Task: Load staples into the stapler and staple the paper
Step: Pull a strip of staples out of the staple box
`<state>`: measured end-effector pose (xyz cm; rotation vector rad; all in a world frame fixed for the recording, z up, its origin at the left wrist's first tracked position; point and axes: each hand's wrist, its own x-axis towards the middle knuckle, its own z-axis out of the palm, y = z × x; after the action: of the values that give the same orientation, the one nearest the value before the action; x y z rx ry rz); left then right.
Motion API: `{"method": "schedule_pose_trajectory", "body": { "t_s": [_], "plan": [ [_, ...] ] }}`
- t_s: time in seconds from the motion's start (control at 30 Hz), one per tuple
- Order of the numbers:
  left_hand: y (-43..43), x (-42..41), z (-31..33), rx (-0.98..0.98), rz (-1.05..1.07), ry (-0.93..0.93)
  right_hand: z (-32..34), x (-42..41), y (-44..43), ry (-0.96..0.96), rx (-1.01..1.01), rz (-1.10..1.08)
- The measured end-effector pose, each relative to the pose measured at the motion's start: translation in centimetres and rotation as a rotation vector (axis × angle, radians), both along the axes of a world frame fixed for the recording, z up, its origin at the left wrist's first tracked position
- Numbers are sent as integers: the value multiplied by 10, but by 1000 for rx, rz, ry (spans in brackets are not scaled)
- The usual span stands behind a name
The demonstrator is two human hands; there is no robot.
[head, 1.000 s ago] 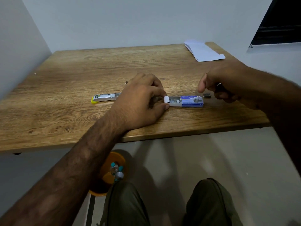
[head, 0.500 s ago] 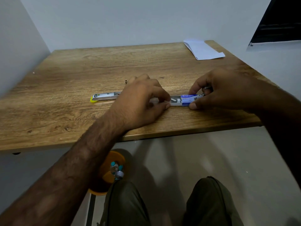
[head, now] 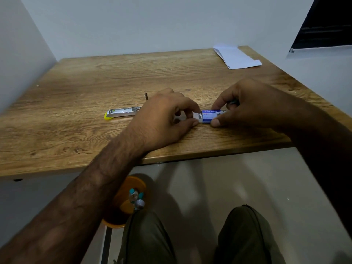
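Staple box (head: 211, 116), small and blue-white, flat on the wooden table (head: 76, 92) near the front edge, with the white inner tray pulled a little out at the end toward the stapler. Probably held this way to open or shut the box while keeping it steady on the wood.

Right hand (head: 253, 105) closed on the box: thumb (head: 216, 122) pressed on the near side, forefinger on the far side, so a narrow pinch. Something small and dark under the curled fingers behind the box, too hidden to name.

Left hand (head: 162, 119) resting on the table just left of the box, thumb and forefinger almost together on the white tray end, touching it. Whether any staples between these fingers, cannot tell.

Stapler (head: 122, 113), opened out flat with a yellow tip, lying left of the box, partly behind the left hand and touched by nothing visible; apparently waiting for loading. Small metal piece (head: 146, 96) behind the left hand, left of the box. Paper (head: 236, 57), folded and white, well apart from the box at the far right corner, not yet in use.
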<state>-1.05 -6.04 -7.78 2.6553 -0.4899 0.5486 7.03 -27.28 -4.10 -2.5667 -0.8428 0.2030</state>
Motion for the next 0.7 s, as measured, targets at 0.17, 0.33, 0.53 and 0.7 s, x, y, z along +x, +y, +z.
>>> {"method": "schedule_pose_trajectory", "body": {
  "t_s": [0.17,0.33,0.53,0.7],
  "plan": [
    [0,-2,2,-95,30,36,-4,0,9,-23,13,9],
    [2,-2,3,-161,22,53,-4,-2,12,-56,13,34],
    [2,-6,6,-251,15,9,1,-4,11,-59,-39,3],
    [29,-24,15,-365,77,-212,16,-1,-5,16,247,-103]
  ]
}}
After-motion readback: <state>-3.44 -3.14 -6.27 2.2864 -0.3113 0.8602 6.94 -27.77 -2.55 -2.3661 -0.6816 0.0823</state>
